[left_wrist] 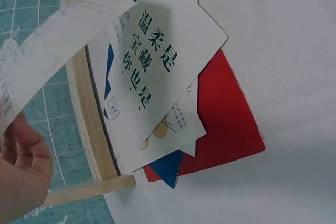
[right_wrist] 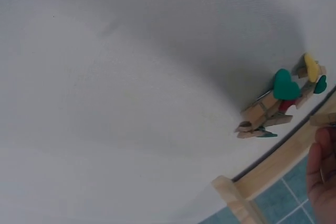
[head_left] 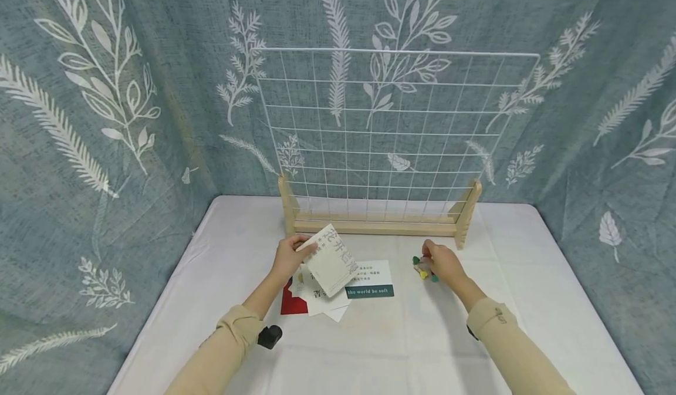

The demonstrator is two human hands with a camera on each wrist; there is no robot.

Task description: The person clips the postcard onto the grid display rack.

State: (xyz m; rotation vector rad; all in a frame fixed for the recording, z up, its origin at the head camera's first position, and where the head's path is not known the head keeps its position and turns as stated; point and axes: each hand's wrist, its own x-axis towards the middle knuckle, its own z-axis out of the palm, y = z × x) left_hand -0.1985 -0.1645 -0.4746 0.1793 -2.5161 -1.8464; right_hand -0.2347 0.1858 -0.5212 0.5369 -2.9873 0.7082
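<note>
A leaf-patterned grey-green curtain (head_left: 105,119) hangs on the left and runs round behind the white-covered table (head_left: 369,348). On the left half of the table the left hand (head_left: 289,256) has its thumb and fingers pinched on the top edge of a white card (head_left: 331,261) with large printed characters, holding it tilted above a loose pile of cards (head_left: 317,298). In the left wrist view that pile shows a red card (left_wrist: 231,124) at the bottom, a blue corner (left_wrist: 169,170) poking out, and white printed cards (left_wrist: 157,72) fanned on top, all lying just in front of the wooden base. Just right of the pile lies a white card with a dark green band (head_left: 371,279) reading "the world be soft", flat on the cloth. Behind everything stands a white wire grid (head_left: 391,131) upright in a wooden stand (head_left: 375,225), its two posts at either end; it closes off the back of the table. Further right, the right hand (head_left: 442,263) rests over a small heap of wooden clothespins (head_left: 422,269) with green, yellow and red heart tops; its fingers curl down onto them, but how firmly they grip cannot be told. The right wrist view shows the pins (right_wrist: 281,103) clustered close to the stand's foot (right_wrist: 236,190), touching one another. More curtain fills the right side.
</note>
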